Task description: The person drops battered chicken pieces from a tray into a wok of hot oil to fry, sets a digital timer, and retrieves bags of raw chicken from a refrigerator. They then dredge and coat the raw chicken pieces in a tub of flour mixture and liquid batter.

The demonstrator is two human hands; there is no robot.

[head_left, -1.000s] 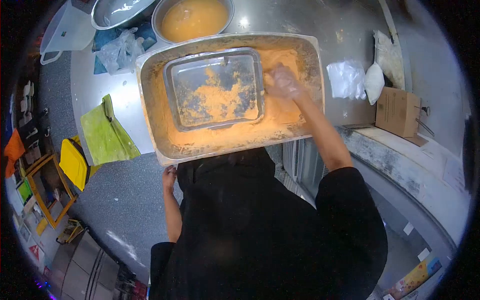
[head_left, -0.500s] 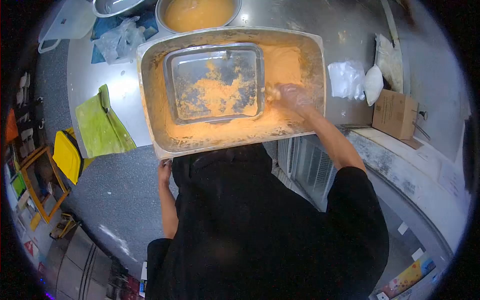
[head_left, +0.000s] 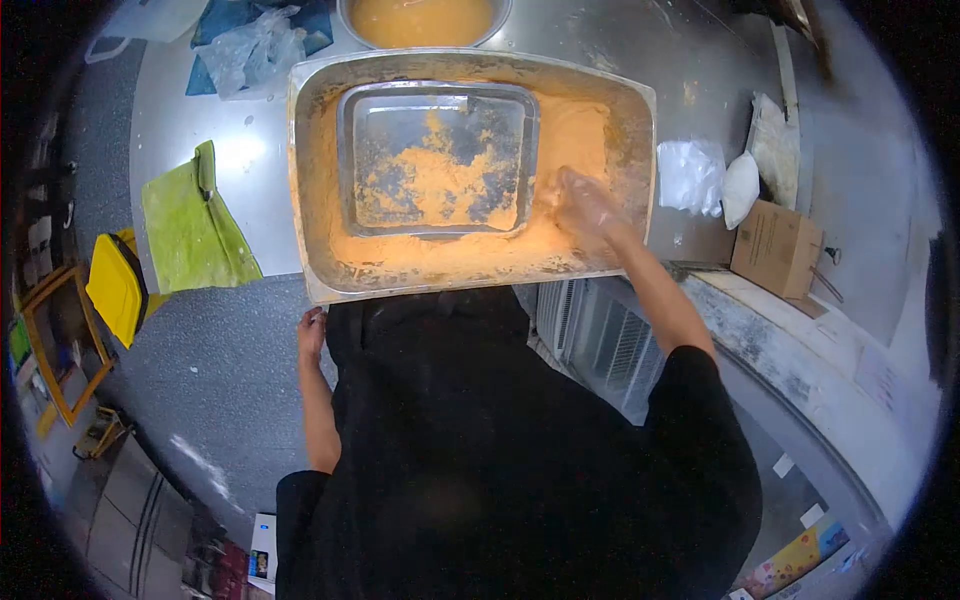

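Note:
A large metal tub (head_left: 645, 150) holds orange powder (head_left: 575, 135) and a smaller rectangular metal tray (head_left: 348, 165) with powder scattered over its bottom. My right hand (head_left: 588, 208), coated and blurred, is in the powder right of the tray. Its fingers are closed round something pale and powdered that I cannot make out. My left hand (head_left: 312, 330) hangs below the tub's lower left corner, beside the black apron; its fingers look curled, but whether they hold anything is hidden.
Behind the tub stands a bowl of orange liquid (head_left: 425, 22). A plastic bag (head_left: 250, 55) lies at the back left, a green cloth (head_left: 195, 225) at the left. On the right are clear plastic bags (head_left: 690, 177), a white pouch (head_left: 740, 190) and a cardboard box (head_left: 775, 248).
My right hand has moved from the upper powder down toward the tub's lower right part. The camera view has shifted, so the bowl sits higher in the frame. My left hand stays low.

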